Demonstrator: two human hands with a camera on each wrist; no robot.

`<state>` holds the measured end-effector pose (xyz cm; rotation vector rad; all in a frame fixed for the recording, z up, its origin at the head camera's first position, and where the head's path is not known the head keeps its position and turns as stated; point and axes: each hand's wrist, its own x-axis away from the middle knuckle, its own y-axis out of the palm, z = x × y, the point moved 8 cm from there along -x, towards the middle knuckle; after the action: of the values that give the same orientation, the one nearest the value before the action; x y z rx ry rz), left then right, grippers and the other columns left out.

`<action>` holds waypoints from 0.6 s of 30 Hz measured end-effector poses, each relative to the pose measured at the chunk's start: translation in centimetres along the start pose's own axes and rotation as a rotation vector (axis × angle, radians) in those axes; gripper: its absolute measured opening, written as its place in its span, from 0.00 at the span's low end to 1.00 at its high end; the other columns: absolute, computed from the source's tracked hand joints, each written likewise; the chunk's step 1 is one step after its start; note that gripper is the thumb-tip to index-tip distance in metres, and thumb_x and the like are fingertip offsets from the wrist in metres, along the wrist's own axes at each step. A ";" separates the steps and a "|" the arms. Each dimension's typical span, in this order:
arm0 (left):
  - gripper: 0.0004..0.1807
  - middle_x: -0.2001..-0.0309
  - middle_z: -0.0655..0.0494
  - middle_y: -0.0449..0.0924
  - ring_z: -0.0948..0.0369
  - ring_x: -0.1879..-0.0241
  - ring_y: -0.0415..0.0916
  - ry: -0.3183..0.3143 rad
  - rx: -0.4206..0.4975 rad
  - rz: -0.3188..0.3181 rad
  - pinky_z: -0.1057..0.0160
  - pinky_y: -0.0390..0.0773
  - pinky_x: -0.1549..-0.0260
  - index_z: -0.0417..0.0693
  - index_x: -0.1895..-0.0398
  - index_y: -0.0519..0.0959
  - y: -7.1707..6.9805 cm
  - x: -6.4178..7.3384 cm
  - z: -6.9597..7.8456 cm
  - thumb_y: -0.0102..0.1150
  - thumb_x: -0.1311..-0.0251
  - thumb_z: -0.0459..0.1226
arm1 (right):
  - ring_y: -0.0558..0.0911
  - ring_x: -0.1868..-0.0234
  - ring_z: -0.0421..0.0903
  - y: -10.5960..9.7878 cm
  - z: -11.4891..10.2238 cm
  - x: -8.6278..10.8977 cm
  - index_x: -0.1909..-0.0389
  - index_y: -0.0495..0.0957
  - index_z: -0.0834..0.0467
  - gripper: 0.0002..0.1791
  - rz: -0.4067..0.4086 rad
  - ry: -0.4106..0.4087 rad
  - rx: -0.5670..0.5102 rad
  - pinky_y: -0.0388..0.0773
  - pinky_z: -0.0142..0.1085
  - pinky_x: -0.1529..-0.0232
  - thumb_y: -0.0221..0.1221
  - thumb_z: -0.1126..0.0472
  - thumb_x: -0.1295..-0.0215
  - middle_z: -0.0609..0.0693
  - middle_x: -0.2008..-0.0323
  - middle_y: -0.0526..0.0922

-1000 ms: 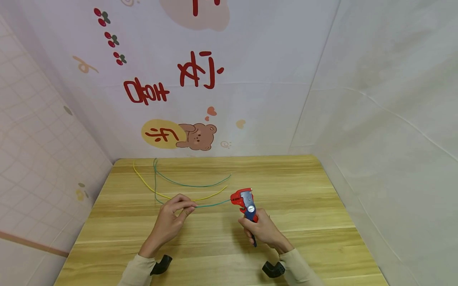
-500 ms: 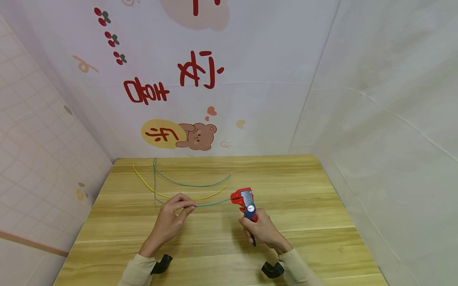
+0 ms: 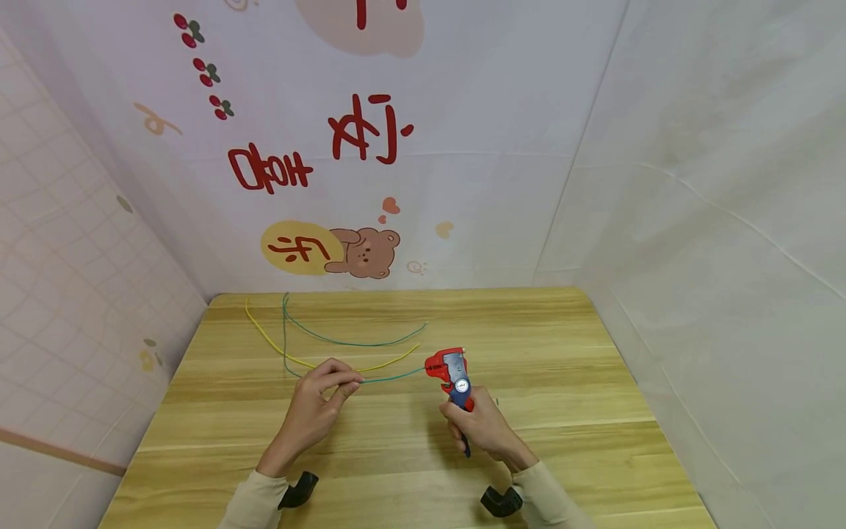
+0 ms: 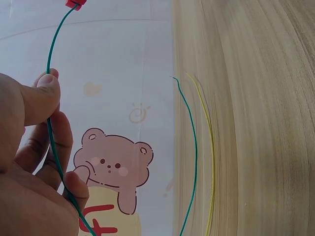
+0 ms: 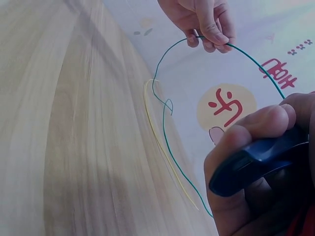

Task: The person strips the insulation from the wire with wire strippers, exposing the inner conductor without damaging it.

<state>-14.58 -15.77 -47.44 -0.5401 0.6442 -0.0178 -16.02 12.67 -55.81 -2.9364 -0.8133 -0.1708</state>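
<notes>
My left hand (image 3: 322, 400) pinches a green wire (image 3: 394, 378) between thumb and fingertips, and in the left wrist view its slack runs down across the palm. From there the wire arcs to the red head of a wire stripper (image 3: 456, 371), where its end sits hidden at the jaws. My right hand (image 3: 481, 422) grips the stripper by its blue handles, fingers wrapped round them, with the head tipped up and away from me. The right wrist view shows the curled fingers on the dark blue handle (image 5: 246, 162) close up.
Behind the left hand, a second green wire (image 3: 360, 344) and a yellow wire (image 3: 264, 334) lie curved on the wooden table (image 3: 562, 455). Just right of the right hand is a tiny dark sliver (image 3: 498, 402). Printed white cloth (image 3: 489, 220) walls off the table's back and sides.
The right hand and wire stripper have shifted very slightly left, and the tiny sliver beside that hand shows more plainly. The left hand keeps its pinch in the same place.
</notes>
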 end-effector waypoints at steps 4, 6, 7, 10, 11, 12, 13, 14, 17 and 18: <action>0.09 0.58 0.56 0.89 0.63 0.59 0.85 0.004 0.000 0.006 0.69 0.81 0.58 0.41 0.57 0.94 -0.1 -0.1 0.2 0.73 0.34 0.22 | 0.76 0.88 0.38 0.1 0.2 -0.1 0.74 0.74 0.68 0.22 0.011 0.000 0.003 0.74 0.30 0.83 0.58 0.63 0.14 0.45 0.86 0.76; 0.09 0.58 0.57 0.89 0.63 0.58 0.85 0.005 0.001 0.010 0.69 0.81 0.58 0.41 0.57 0.94 -0.1 -0.1 0.2 0.74 0.34 0.22 | 0.75 0.88 0.38 0.1 0.3 -0.2 0.75 0.74 0.66 0.22 0.018 0.000 0.002 0.74 0.30 0.84 0.57 0.65 0.14 0.44 0.87 0.75; 0.09 0.58 0.57 0.89 0.63 0.59 0.85 0.007 0.002 0.013 0.70 0.81 0.58 0.41 0.57 0.94 -0.1 -0.1 0.2 0.74 0.34 0.21 | 0.74 0.89 0.38 0.0 0.4 -0.3 0.76 0.74 0.64 0.21 0.026 0.002 -0.003 0.72 0.30 0.84 0.56 0.66 0.15 0.44 0.87 0.74; 0.11 0.58 0.58 0.89 0.62 0.60 0.85 0.024 0.008 0.015 0.69 0.81 0.59 0.42 0.58 0.94 0.1 -0.2 0.3 0.74 0.35 0.21 | 0.70 0.89 0.39 -0.2 0.5 -0.4 0.75 0.72 0.60 0.20 0.060 0.008 -0.021 0.68 0.30 0.85 0.55 0.66 0.16 0.43 0.87 0.71; 0.11 0.59 0.57 0.89 0.61 0.60 0.85 0.030 0.010 0.016 0.69 0.81 0.59 0.42 0.58 0.94 0.1 -0.2 0.3 0.74 0.35 0.20 | 0.69 0.88 0.39 -0.3 0.6 -0.5 0.75 0.71 0.59 0.20 0.073 0.013 -0.029 0.67 0.30 0.85 0.55 0.66 0.16 0.43 0.87 0.70; 0.12 0.59 0.57 0.89 0.61 0.60 0.84 0.037 0.012 0.017 0.69 0.81 0.60 0.43 0.58 0.94 0.2 -0.2 0.3 0.74 0.36 0.20 | 0.68 0.88 0.39 -0.3 0.7 -0.5 0.74 0.71 0.59 0.19 0.083 0.019 -0.036 0.65 0.30 0.85 0.54 0.67 0.16 0.43 0.87 0.69; 0.12 0.59 0.57 0.89 0.61 0.61 0.84 0.041 0.012 0.018 0.68 0.81 0.60 0.44 0.58 0.94 0.2 -0.2 0.3 0.74 0.36 0.20 | 0.67 0.88 0.39 -0.4 0.8 -0.5 0.73 0.71 0.58 0.18 0.093 0.025 -0.041 0.64 0.30 0.85 0.54 0.66 0.17 0.43 0.87 0.68; 0.13 0.59 0.57 0.89 0.61 0.61 0.84 0.044 0.010 0.017 0.68 0.81 0.60 0.45 0.58 0.94 0.3 -0.1 0.3 0.74 0.36 0.20 | 0.67 0.88 0.40 -0.5 0.9 -0.5 0.73 0.71 0.58 0.17 0.095 0.028 -0.041 0.64 0.30 0.85 0.54 0.66 0.17 0.43 0.87 0.68; 0.14 0.59 0.58 0.89 0.61 0.61 0.84 0.037 -0.001 0.020 0.67 0.81 0.61 0.48 0.58 0.94 0.3 0.0 0.3 0.74 0.36 0.21 | 0.67 0.89 0.40 -0.6 0.9 -0.4 0.72 0.71 0.58 0.17 0.092 0.031 -0.043 0.64 0.30 0.85 0.54 0.66 0.16 0.44 0.87 0.68; 0.14 0.59 0.58 0.89 0.61 0.61 0.84 0.037 -0.001 0.022 0.67 0.81 0.61 0.48 0.58 0.94 0.3 0.0 0.3 0.74 0.36 0.21 | 0.67 0.89 0.40 -0.5 0.9 -0.4 0.71 0.71 0.58 0.16 0.087 0.030 -0.043 0.65 0.30 0.85 0.54 0.66 0.16 0.44 0.87 0.68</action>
<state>-14.49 -15.41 -47.37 -0.5347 0.6860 -0.0064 -16.57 13.04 -56.72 -2.9949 -0.6844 -0.2286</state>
